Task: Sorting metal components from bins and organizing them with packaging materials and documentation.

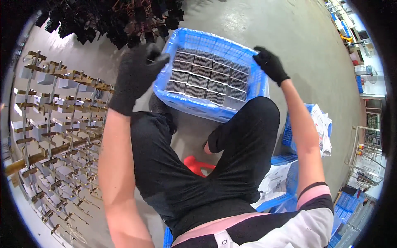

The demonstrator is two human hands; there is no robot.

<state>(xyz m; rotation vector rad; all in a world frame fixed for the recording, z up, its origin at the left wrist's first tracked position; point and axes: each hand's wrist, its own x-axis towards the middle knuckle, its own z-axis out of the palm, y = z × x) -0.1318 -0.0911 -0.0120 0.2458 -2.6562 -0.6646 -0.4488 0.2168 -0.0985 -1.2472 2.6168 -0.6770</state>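
Note:
A blue plastic crate [194,102] lined with clear film stands on the floor in front of my knees. Inside it, thin dark plates [202,72] are stacked on edge in several neat rows. My left hand [138,74], in a black glove, is beside the crate's left rim, thumb and fingers apart with nothing visible between them. At the far right corner of the crate is my right hand [271,65], gloved in black too. Its fingers are slightly bent and spread near the rim; whether they touch the film cannot be made out.
To my left, a metal hanging rack [49,132] with many hooks carries grey plates. Dark pieces [111,18] hang in a dense cluster at the far left. Blue crates with white bags [318,128] stand by my right side. Something red [194,164] shows between my legs.

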